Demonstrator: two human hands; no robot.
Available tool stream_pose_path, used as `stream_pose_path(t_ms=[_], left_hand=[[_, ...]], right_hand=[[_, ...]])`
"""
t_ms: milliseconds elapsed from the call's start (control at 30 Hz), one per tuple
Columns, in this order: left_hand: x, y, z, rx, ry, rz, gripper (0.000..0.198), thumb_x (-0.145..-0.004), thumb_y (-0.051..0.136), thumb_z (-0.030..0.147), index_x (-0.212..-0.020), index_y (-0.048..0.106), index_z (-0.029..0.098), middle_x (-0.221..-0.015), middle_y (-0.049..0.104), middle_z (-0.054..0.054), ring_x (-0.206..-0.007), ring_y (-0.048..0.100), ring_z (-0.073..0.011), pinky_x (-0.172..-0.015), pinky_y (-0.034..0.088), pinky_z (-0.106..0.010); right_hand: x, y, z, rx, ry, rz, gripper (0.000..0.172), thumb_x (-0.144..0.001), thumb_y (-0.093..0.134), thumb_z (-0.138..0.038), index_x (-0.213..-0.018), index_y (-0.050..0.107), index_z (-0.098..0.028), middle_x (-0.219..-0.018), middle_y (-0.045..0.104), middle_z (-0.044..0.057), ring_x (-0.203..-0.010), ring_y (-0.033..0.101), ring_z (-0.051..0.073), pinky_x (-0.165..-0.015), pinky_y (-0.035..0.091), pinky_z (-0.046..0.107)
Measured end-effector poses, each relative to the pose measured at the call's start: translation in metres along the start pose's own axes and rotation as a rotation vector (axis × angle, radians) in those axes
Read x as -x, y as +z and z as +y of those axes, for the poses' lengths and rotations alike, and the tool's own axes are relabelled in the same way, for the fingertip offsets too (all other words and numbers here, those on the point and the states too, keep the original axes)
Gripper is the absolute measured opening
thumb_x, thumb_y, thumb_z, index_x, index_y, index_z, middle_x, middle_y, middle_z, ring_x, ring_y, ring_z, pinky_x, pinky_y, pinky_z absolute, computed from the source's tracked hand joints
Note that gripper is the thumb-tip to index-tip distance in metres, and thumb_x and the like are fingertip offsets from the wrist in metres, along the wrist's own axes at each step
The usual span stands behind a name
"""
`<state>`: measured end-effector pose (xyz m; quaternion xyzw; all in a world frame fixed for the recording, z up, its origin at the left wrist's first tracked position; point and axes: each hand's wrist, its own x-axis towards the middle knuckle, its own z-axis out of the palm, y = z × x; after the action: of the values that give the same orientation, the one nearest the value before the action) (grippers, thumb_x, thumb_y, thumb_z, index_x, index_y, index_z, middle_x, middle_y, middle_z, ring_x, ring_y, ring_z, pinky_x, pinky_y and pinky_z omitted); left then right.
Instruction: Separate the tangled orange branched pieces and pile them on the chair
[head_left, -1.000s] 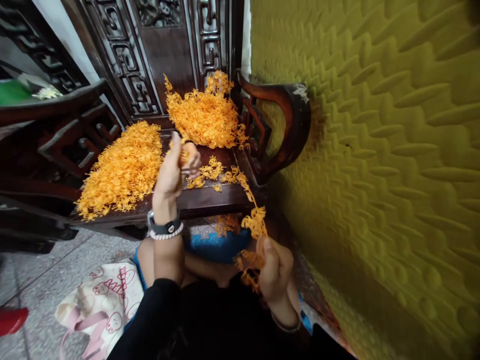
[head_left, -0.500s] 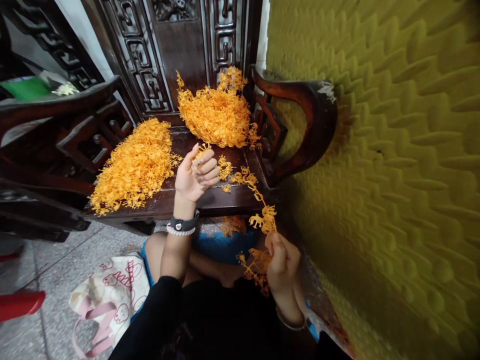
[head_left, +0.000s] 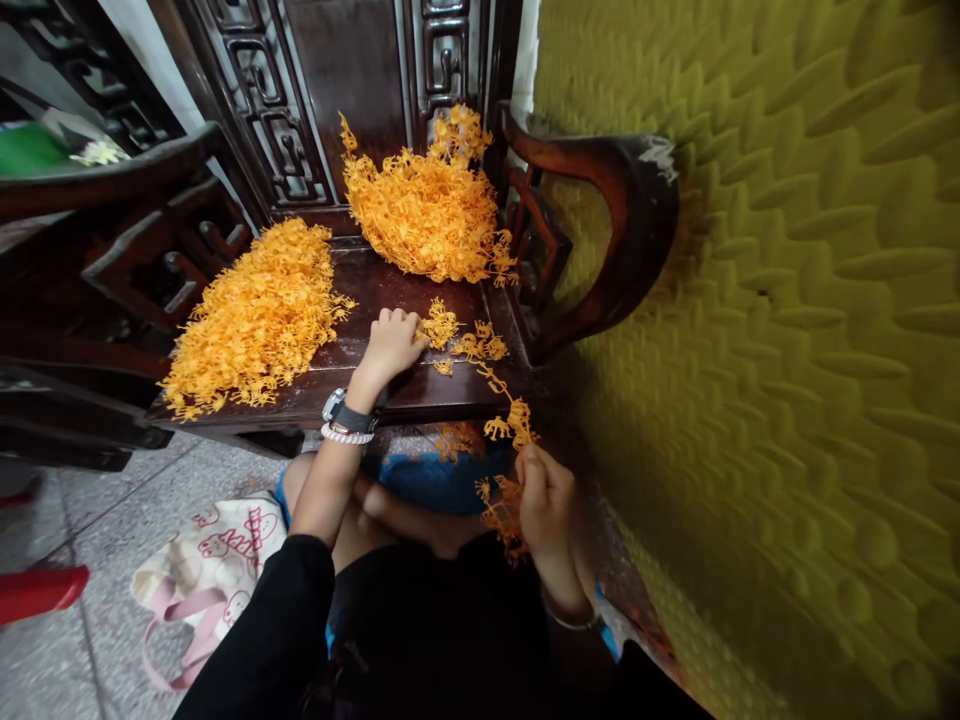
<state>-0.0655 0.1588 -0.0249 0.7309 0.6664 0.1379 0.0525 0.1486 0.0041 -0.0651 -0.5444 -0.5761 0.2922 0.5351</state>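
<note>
My right hand (head_left: 546, 500) pinches one end of a chain of small orange plastic figures (head_left: 517, 420). From those fingers the chain runs up onto the dark wooden seat. More orange pieces (head_left: 504, 515) hang beside and below that hand. Palm down on the seat, my left hand (head_left: 394, 345) has its fingers bent downward and the fingertips hidden. It touches or lies right beside a small loose cluster of orange pieces (head_left: 439, 325); whether it grips any cannot be seen. A wide heap of orange pieces (head_left: 259, 315) lies at the seat's left, and a taller heap (head_left: 427, 215) at the back.
The carved wooden chair (head_left: 420, 395) has a curved armrest (head_left: 630, 230) on its right, close to a yellow-green textured wall (head_left: 787, 300). On the speckled floor at left are a white cloth bag (head_left: 217, 570) with pink straps and a red object (head_left: 41, 592).
My left hand has turned from palm up to palm down and lowered onto the seat beside the loose pieces. The right hand keeps its pinch on the chain. The view has shifted slightly.
</note>
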Motion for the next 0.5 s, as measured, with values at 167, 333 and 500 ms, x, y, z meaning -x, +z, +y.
stream_pose_path(t_ms=[167, 333, 500], left_hand=[[0.02, -0.011, -0.002, 0.794, 0.051, 0.113, 0.021, -0.087, 0.054, 0.031, -0.096, 0.068, 0.018, -0.107, 0.067, -0.009, -0.1, 0.057, -0.0206, -0.09, 0.043, -0.035], [0.08, -0.031, 0.023, 1.55, -0.055, 0.17, 0.028, -0.087, 0.056, 0.038, -0.092, 0.074, 0.018, -0.09, 0.07, -0.008, -0.058, 0.05, -0.0078, -0.053, 0.041, -0.02], [0.126, -0.043, 0.045, 1.674, -0.07, 0.152, 0.027, -0.086, 0.057, 0.038, -0.097, 0.075, 0.019, -0.087, 0.07, -0.008, -0.055, 0.046, -0.0073, -0.051, 0.041, -0.02]], right_hand=[[-0.001, 0.0, 0.007, -0.019, 0.015, 0.006, 0.037, -0.092, 0.038, -0.029, -0.057, 0.03, -0.022, -0.051, 0.03, -0.005, -0.047, 0.028, 0.011, -0.047, 0.023, 0.027], [-0.004, 0.003, 0.007, -0.004, 0.021, -0.01, 0.035, -0.091, 0.039, -0.029, -0.057, 0.032, -0.022, -0.052, 0.032, -0.005, -0.048, 0.03, 0.011, -0.047, 0.024, 0.027], [-0.003, 0.008, 0.0, -0.045, -0.009, -0.036, 0.035, -0.091, 0.039, -0.028, -0.057, 0.031, -0.022, -0.052, 0.03, -0.005, -0.048, 0.029, 0.011, -0.047, 0.024, 0.026]])
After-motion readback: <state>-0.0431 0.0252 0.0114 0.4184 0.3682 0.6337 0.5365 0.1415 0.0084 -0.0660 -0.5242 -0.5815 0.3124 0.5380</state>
